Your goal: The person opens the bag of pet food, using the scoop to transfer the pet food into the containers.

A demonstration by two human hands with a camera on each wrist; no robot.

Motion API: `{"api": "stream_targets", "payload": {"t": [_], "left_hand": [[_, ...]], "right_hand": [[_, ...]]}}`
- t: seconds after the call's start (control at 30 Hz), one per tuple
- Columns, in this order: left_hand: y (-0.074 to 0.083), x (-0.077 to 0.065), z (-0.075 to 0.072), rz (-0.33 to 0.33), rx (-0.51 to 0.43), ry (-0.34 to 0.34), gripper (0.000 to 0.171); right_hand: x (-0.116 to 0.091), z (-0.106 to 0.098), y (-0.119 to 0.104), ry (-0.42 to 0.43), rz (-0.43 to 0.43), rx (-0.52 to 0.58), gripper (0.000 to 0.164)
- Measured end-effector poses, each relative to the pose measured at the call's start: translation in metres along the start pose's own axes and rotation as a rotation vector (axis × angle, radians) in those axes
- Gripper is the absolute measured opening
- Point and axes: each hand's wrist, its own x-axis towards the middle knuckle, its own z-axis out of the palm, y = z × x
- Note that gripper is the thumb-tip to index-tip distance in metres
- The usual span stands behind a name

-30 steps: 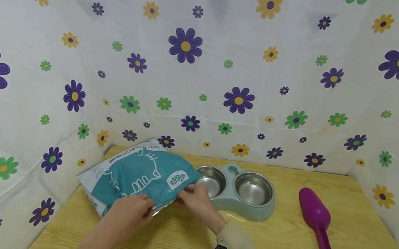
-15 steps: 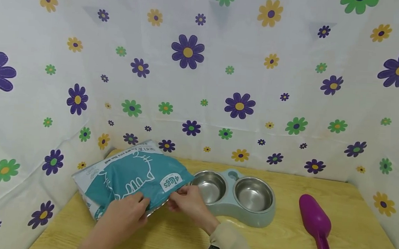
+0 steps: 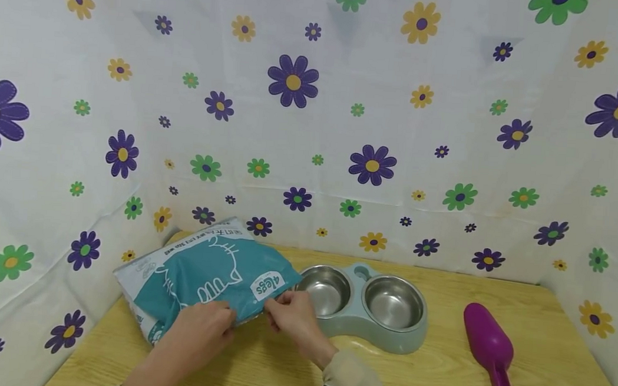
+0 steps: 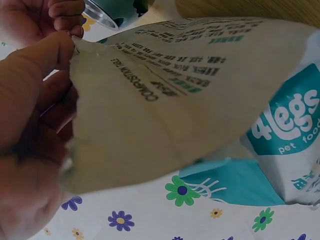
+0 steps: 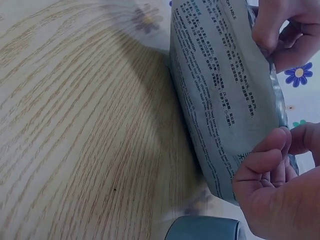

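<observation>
A teal and white pet food bag (image 3: 262,255) with a white cat drawing lies tilted at the left of the table, its near edge toward me. My left hand (image 3: 200,328) pinches that edge near its middle. Farther right along the same edge, my right hand (image 3: 298,325) pinches it close to the bag's corner. Printed text covers the pale back of the bag (image 4: 150,115) in the left wrist view. Seen from the right wrist, both the left hand (image 5: 287,30) and the right hand (image 5: 280,195) grip the silvery edge of the bag (image 5: 215,85).
Just right of the bag stands a grey-blue double pet bowl (image 3: 354,320) with two steel dishes. A purple scoop (image 3: 488,340) lies at the right on the wood-grain table (image 3: 425,383). Flower-print cloth (image 3: 334,129) encloses the back and sides.
The view has tilted slightly upward. Both hands keep their grip on the bag's near edge, and the silvery strip between them shows less than before.
</observation>
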Motion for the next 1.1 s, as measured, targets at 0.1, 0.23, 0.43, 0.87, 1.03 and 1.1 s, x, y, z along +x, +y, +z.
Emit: {"api": "stream_targets", "payload": {"t": [0.1,0.23,0.43,0.87,1.03,1.1], "left_hand": [[-0.002,0.0,0.002,0.017,-0.037,-0.012,0.029],[-0.007,0.0,0.005,0.053,-0.096,-0.017,0.028],[-0.017,0.001,0.014,0.128,-0.188,0.034,0.035],[-0.025,0.002,0.0,0.094,-0.199,0.026,0.024],[-0.021,0.0,0.0,0.127,-0.049,0.04,0.013],[-0.019,-0.001,0.003,0.141,-0.031,0.047,0.017]], "right_hand": [[-0.001,0.001,0.001,-0.003,-0.023,-0.015,0.017],[-0.003,0.001,0.003,0.0,-0.039,-0.052,0.013],[-0.005,0.005,0.009,0.039,-0.063,-0.159,0.011],[-0.005,0.005,0.006,-0.065,-0.02,-0.008,0.014],[-0.007,0.011,0.005,-0.141,0.023,0.031,0.012],[-0.008,0.014,0.007,-0.139,0.017,0.043,0.009]]}}
